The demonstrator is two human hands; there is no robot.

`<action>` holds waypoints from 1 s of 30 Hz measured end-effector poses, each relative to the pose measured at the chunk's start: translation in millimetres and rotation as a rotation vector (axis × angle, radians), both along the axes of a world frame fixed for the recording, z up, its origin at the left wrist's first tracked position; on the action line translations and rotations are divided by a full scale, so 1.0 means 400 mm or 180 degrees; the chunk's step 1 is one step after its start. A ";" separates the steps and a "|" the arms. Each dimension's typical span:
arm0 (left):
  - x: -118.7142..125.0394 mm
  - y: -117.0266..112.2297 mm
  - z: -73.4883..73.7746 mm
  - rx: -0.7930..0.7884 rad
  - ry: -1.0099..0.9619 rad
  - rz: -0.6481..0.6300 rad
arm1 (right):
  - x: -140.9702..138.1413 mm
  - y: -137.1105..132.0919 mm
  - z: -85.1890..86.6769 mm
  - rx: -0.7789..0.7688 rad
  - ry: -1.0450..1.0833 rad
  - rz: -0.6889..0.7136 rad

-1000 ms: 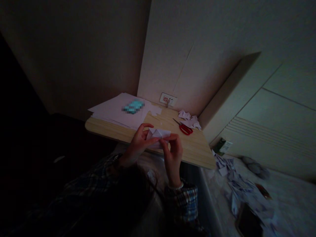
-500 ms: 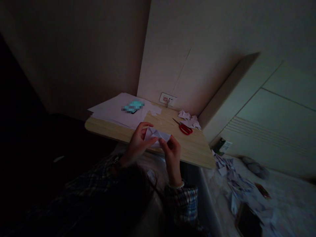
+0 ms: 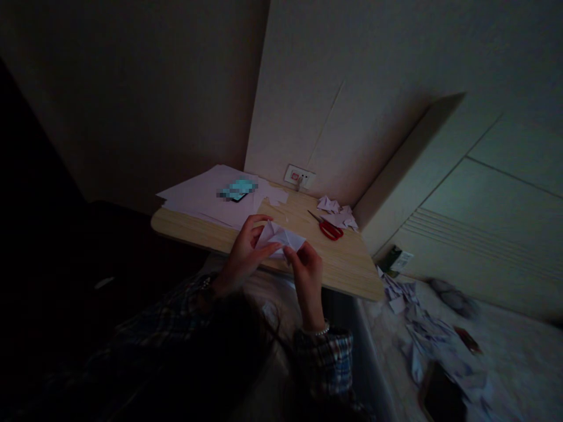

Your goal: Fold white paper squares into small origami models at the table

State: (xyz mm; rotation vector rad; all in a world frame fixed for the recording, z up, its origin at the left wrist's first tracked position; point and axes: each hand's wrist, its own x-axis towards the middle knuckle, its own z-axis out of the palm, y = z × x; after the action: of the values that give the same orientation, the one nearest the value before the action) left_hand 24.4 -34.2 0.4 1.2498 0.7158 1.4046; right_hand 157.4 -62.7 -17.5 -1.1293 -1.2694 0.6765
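Note:
A small folded piece of white paper (image 3: 281, 236) is held over the near edge of a light wooden table (image 3: 347, 264). My left hand (image 3: 244, 253) grips its left side, thumb under and fingers curled over the top. My right hand (image 3: 305, 271) pinches its lower right edge between thumb and forefinger. Both hands are closed on the paper. The room is dim.
White sheets (image 3: 206, 196) with a blurred blue item (image 3: 237, 189) lie at the table's back left. Red-handled scissors (image 3: 328, 227) and folded paper pieces (image 3: 336, 212) lie at the back right, near a wall socket (image 3: 299, 176). Paper scraps (image 3: 422, 328) litter the bed on the right.
The folded paper has tilted and shifted slightly left and up between my hands. My right hand's pinch has moved lower along its edge.

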 end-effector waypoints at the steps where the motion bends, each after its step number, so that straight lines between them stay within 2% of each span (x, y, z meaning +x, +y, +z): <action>1: 0.001 0.003 -0.003 -0.0006 -0.0052 -0.0059 | -0.003 0.000 0.001 0.0023 0.0084 -0.0051; 5: 0.005 0.023 -0.020 -0.0107 -0.0249 -0.0256 | -0.010 -0.002 0.006 0.0126 0.0478 -0.0020; 8: 0.004 0.030 -0.027 -0.0196 -0.0227 -0.0213 | -0.011 0.000 0.004 0.0141 0.0563 0.0123; 11: 0.000 0.024 -0.020 -0.0198 -0.0121 -0.0124 | -0.010 0.000 0.003 0.0181 0.0463 0.0158; 16: -0.001 0.005 -0.004 0.0057 0.0164 -0.0035 | -0.006 -0.003 0.009 0.0225 0.0397 -0.0078; 21: -0.004 0.008 -0.006 -0.0281 0.0029 -0.0034 | -0.005 -0.007 0.017 0.0335 0.0540 -0.0215; 25: -0.012 0.010 -0.003 -0.0417 -0.0004 -0.0028 | -0.003 -0.008 0.018 0.0234 0.0596 -0.0050; 30: -0.020 0.008 -0.001 -0.0152 0.0040 -0.0179 | 0.002 -0.006 0.016 0.0112 0.0429 0.0043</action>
State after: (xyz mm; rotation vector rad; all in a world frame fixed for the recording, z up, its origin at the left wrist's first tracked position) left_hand 16.3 -31.0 0.1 1.2332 0.7137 1.3276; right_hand 158.4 -65.2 -11.2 -1.0301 -1.1709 0.7255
